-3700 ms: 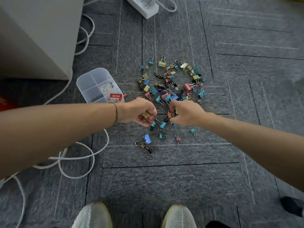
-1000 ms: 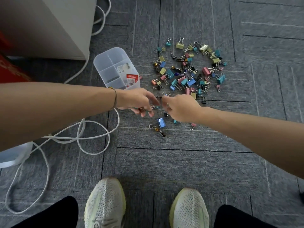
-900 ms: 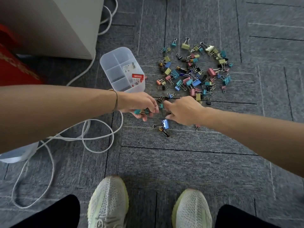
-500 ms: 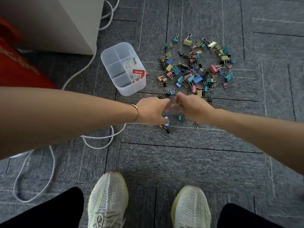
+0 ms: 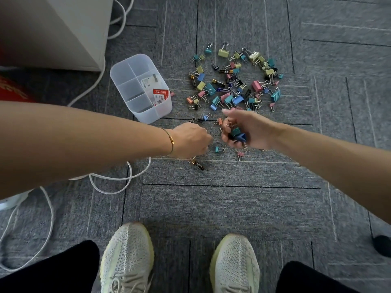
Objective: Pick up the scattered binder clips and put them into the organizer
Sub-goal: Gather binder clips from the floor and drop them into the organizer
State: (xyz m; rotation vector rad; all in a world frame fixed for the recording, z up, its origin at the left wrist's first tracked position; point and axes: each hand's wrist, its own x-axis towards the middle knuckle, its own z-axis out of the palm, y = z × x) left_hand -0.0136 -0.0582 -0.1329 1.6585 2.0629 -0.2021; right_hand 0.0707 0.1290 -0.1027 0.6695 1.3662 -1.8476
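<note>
Several coloured binder clips [image 5: 232, 85] lie scattered in a pile on the grey carpet. A clear compartmented organizer [image 5: 156, 114] stands upright to the pile's left. My right hand [image 5: 249, 132] is turned partly palm up just below the pile and grips a blue clip [image 5: 241, 137] and a teal one. My left hand [image 5: 190, 142] hovers beside it, back up and fingers curled under, so whatever it holds is hidden. A black-and-gold clip [image 5: 198, 165] lies right under its fingertips. Loose teal [image 5: 218, 149] and pink [image 5: 240, 154] clips lie below my hands.
A white cabinet [image 5: 63, 28] stands at the top left with a red object [image 5: 10, 92] beside it. A white cable [image 5: 118, 178] loops over the carpet under my left forearm. My two shoes [image 5: 127, 256] are at the bottom.
The large blue clip has left the floor and now sits in my right hand, which has turned palm up. My left hand has shifted down and left, over the black-and-gold clip.
</note>
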